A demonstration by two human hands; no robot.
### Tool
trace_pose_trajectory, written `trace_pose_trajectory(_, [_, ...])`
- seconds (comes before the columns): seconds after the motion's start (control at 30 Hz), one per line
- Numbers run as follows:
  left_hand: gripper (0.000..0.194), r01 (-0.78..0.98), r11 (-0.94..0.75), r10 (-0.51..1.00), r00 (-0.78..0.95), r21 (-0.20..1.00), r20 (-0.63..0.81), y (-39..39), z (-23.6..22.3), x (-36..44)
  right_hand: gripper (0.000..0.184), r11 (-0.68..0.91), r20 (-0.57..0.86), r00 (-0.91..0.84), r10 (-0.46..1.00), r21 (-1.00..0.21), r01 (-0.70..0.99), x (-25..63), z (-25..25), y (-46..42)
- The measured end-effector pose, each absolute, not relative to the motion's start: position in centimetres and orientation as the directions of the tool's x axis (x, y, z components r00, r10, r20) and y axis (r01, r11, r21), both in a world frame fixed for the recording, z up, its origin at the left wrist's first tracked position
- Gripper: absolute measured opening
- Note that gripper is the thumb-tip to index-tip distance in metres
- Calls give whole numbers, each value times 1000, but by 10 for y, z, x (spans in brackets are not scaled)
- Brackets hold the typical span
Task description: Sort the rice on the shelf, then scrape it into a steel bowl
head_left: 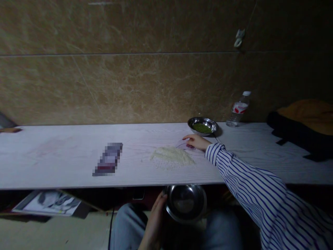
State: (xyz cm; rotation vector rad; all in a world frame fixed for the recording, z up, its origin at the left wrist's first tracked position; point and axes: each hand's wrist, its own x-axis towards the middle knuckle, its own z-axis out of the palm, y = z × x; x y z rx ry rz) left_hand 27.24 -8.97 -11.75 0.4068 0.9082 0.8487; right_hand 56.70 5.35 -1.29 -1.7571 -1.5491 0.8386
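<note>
My left hand [155, 211] grips the rim of a shiny metal bowl [170, 212], which sits below the table's front edge, above my lap. The bowl's inside looks bare, though it is dim. On the white tabletop lies a loose, spread pile of white grains like rice [171, 156]. At the pile's far right edge, my right hand [196, 142] has its fingers curled on a thin, see-through plastic piece [180, 142], whose exact kind is unclear. Just behind that hand stands a second metal bowl [215, 128] with small green grains [202, 128] in it.
A pixelated flat packet or phone [108, 159] lies left of the pile. A plastic water bottle [238, 110] stands against the tiled wall [156, 86]. Dark and orange cloth [307, 121] lies at the right. Under the table [52, 156] are a box with papers [49, 203] and a phone [138, 194].
</note>
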Motion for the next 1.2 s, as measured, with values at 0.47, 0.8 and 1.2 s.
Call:
trace_pose_trajectory(0.47, [33, -573, 607, 782, 307, 551, -542, -101, -105, 295, 38, -151, 73, 349, 934, -805, 573, 579, -20, -7])
trace_pose_trajectory(0.8, [44, -564, 563, 816, 263, 604, -515, -105, -124, 296, 39, -172, 24, 364, 931, -852, 495, 541, -20, -55])
trace_pose_trajectory(1.2, [42, -539, 588, 794, 244, 603, -557, -110, -100, 295, 39, -159, 8, 314, 950, -850, 503, 510, -22, -101])
